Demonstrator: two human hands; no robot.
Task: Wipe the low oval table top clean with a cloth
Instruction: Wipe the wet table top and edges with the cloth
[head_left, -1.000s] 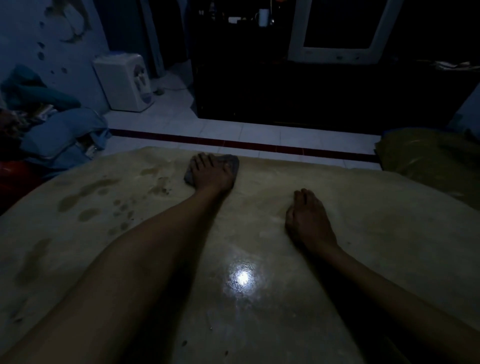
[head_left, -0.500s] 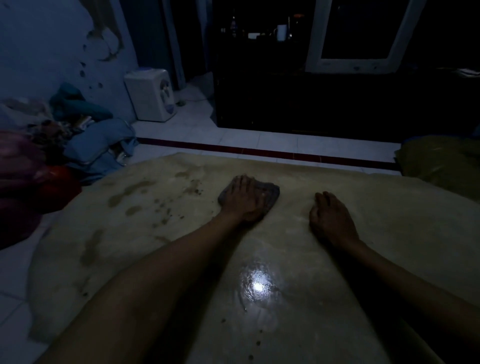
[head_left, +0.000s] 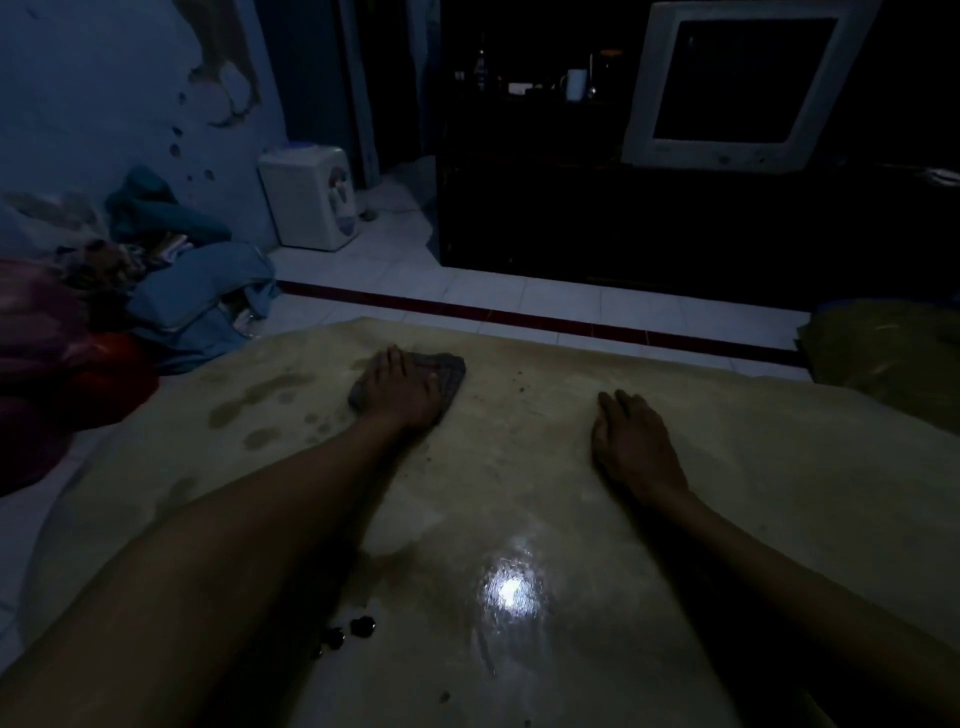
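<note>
I judge the wipe about half done. My left hand (head_left: 402, 392) presses the grey cloth (head_left: 444, 376) flat on the far middle of the counter (head_left: 727, 493), fingers straight and close together over it. My right hand (head_left: 631, 447) lies palm down on the bare top to the right, fingers straight and nearly together, holding nothing. The near middle shines wet around a light glare (head_left: 511, 590), so I take it as wiped. Left of the cloth, dark smears (head_left: 260, 402) remain, specks (head_left: 519, 384) dot the far side, and dark crumbs (head_left: 353, 630) sit near my left forearm. The room is dim; the counter's near edge and right end are cut off, and whether the cloth is damp I cannot tell.
</note>
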